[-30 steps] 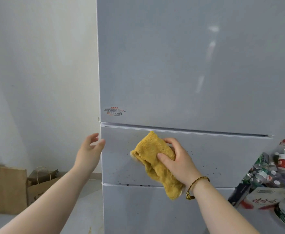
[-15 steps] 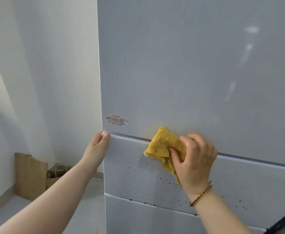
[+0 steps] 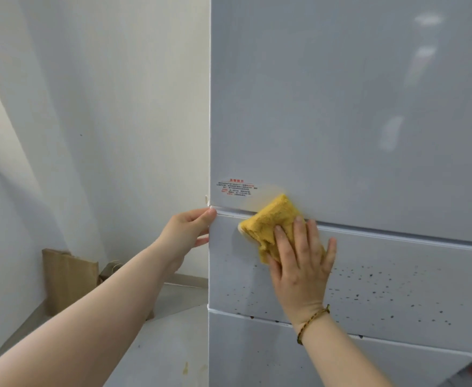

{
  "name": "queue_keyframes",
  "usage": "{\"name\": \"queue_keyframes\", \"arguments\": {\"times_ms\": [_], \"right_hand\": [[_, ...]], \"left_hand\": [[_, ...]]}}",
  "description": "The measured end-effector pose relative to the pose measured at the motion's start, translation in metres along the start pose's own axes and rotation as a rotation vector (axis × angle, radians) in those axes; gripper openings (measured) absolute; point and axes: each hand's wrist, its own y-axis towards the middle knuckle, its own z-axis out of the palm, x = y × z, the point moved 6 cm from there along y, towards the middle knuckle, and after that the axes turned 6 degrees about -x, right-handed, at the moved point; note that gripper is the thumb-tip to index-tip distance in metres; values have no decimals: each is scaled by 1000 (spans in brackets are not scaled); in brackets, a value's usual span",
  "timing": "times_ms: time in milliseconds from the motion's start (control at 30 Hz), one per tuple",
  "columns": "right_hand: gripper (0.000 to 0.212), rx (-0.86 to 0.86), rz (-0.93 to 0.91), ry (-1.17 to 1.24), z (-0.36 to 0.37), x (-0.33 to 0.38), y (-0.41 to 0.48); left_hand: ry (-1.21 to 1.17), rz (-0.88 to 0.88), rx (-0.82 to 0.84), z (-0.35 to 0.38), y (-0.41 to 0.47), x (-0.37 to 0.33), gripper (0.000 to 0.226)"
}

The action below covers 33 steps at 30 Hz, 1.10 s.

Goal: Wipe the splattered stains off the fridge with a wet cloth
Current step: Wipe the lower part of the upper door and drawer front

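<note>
Pressing cloth (image 3: 268, 222) on fridge (image 3: 341, 107), right hand (image 3: 302, 263) flat

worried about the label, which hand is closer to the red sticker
Left. Left hand grips the fridge edge just below the sticker; right hand presses the cloth farther down-right.

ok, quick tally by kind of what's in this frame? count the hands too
bare hands: 2, left hand gripping the fridge edge, right hand flat on the cloth
fluffy yellow cloth: 1
pale grey fridge: 1
brown paper bags: 2, one partly hidden
red-printed sticker: 1
braided wrist cord: 1
total: 8
</note>
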Motion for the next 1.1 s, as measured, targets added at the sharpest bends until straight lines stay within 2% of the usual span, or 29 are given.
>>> {"name": "queue_keyframes", "arguments": {"times_ms": [100,167,333,400,533,667,800,933,1033,1100], "right_hand": [[45,-31,-113,2,14,29,2],[38,-51,-199,10,22,41,-5],[35,19,-533,3,27,46,-35],[34,28,-609,-21,23,43,-31],[23,-61,-428,-2,3,22,9],[33,-136,-215,-19,2,17,39],[36,-114,-295,-9,10,43,50],[36,-105,-368,-40,0,12,37],[47,-87,-328,-112,-11,-31,21],[47,-84,-223,-103,-15,-42,15]], "left_hand": [[7,-41,77,-4,6,3,18],[12,-39,106,-3,7,4,20],[11,-25,69,-4,7,8,19],[23,-20,81,-5,8,8,17],[-11,-50,115,-5,8,10,16],[-32,-80,137,-6,9,12,18],[-28,-99,119,-5,9,13,19],[-55,-92,98,-5,8,14,18],[-68,-90,63,-4,6,14,19],[-86,-91,51,-3,4,14,21]]}}
